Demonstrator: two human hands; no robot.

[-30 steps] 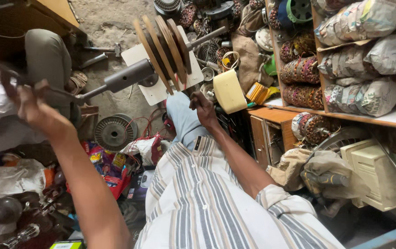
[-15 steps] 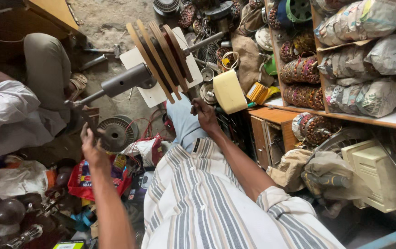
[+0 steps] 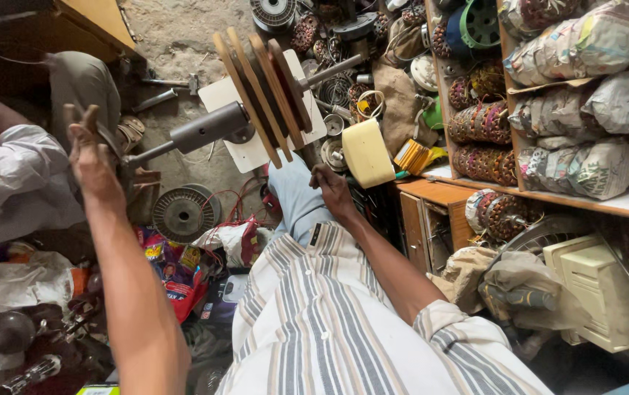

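My left hand [image 3: 91, 157] is closed around the crank handle [image 3: 125, 162] at the left end of a grey metal shaft [image 3: 208, 130]. The shaft runs up to the right through a stack of wooden winding plates [image 3: 259, 95], which stands over a white base board [image 3: 245, 157]. My right hand [image 3: 332, 190] lies over my knee, just below and to the right of the wooden plates, with its fingers curled. What they hold, if anything, is hidden. My striped shirt [image 3: 329, 322] fills the lower middle.
Another person in a white sleeve [image 3: 7, 183] sits at the left. A cream roll [image 3: 367, 153] and a wooden cabinet [image 3: 420, 212] stand right of my knee. Shelves [image 3: 585, 201] hold paper-wrapped bundles and copper coils [image 3: 483, 121]. A round metal spool [image 3: 182, 214] and clutter cover the floor.
My left hand has swung round with the crank, from upper left down towards me and back up. The wooden plates have turned with the shaft. My right hand has stayed put.
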